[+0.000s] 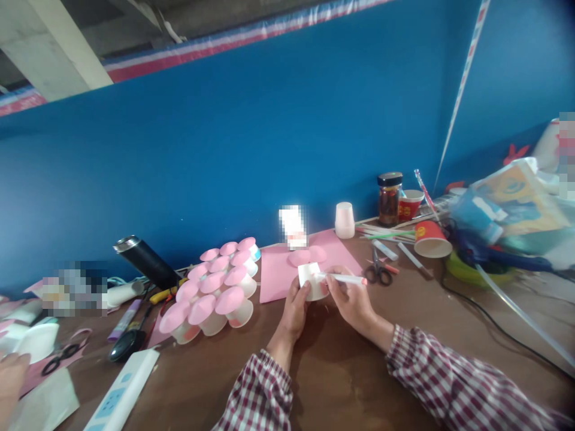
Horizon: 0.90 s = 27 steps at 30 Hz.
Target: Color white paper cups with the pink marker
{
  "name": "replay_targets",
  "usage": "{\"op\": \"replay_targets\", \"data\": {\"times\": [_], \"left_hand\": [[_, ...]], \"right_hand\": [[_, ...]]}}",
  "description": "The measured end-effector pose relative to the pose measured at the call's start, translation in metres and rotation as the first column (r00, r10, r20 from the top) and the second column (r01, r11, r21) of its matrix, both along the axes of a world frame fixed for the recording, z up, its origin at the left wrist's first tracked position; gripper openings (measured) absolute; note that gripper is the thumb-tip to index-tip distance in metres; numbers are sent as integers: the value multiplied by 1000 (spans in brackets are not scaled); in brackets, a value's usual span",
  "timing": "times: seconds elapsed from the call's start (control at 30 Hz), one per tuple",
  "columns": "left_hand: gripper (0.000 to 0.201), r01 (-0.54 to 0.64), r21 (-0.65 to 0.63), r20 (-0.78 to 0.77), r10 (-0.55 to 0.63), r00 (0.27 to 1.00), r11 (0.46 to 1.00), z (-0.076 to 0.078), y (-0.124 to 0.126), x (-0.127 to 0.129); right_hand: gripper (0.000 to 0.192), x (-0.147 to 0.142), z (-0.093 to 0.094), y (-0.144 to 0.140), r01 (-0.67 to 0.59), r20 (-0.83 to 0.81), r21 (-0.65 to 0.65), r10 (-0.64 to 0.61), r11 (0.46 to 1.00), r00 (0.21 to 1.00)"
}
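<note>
My left hand [295, 310] is closed around a small white paper cup [318, 292], held just above the brown table. A squarish white patch shows on the cup's upper left; whether it is a separate piece of paper I cannot tell. Between the fingers of my right hand [353, 302] is a white marker pen [345, 278] with a pinkish-red end. Its tip end points left at the cup, and blur hides whether it touches. Behind both hands lies a pink paper sheet [275, 281] with pink paper discs [299, 258] on it.
Several cups with pink cone tops [211, 281] stand left of my hands. Scissors [378, 274], a red paper cup [431, 238], a jar [390, 200] and a glue gun [485, 254] lie to the right. Leftward are a power strip [121, 392] and another person's hand [11, 377].
</note>
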<state>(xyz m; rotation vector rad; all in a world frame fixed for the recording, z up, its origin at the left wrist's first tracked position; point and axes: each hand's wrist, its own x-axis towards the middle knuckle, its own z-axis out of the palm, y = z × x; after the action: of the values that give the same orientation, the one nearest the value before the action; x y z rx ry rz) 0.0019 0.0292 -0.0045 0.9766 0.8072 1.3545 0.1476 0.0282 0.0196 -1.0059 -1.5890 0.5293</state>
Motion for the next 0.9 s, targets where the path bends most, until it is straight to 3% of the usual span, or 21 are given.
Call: {"op": "replay_targets", "data": {"times": [0.9], "left_hand": [[31,-5,4,47,5,999,1000,0,0,1]], "right_hand": [[17,-2,-7,-2,-33,-5,-9,33,999,999]]}}
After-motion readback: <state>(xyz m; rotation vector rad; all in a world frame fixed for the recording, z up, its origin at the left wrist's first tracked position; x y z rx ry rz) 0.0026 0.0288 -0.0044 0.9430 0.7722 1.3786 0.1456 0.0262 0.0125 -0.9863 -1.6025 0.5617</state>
